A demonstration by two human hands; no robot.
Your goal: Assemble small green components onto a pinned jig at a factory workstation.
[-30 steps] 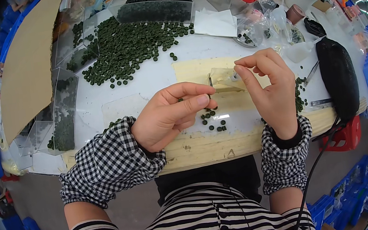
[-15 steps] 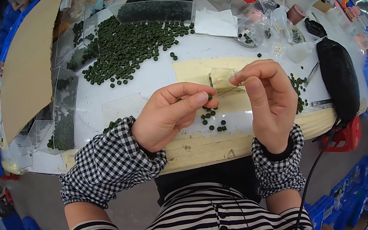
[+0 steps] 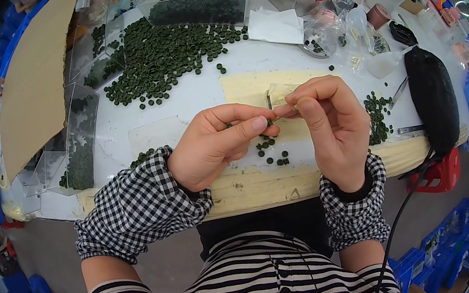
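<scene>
Nearest the striped shirt, two checked sleeves lead up to the left hand (image 3: pixel 216 146) and the right hand (image 3: pixel 328 127), which meet above the near edge of the white surface (image 3: pixel 180 103). The fingers of both hands are pinched together on a small clear plastic bag (image 3: pixel 279 97), held between them just above a few loose dark green discs (image 3: pixel 271 152) on the surface. Farther off lie a wide heap of green discs (image 3: pixel 167 54), a clear tray (image 3: pixel 197 11) full of them, and, off to the right, a black pouch (image 3: pixel 433 97).
</scene>
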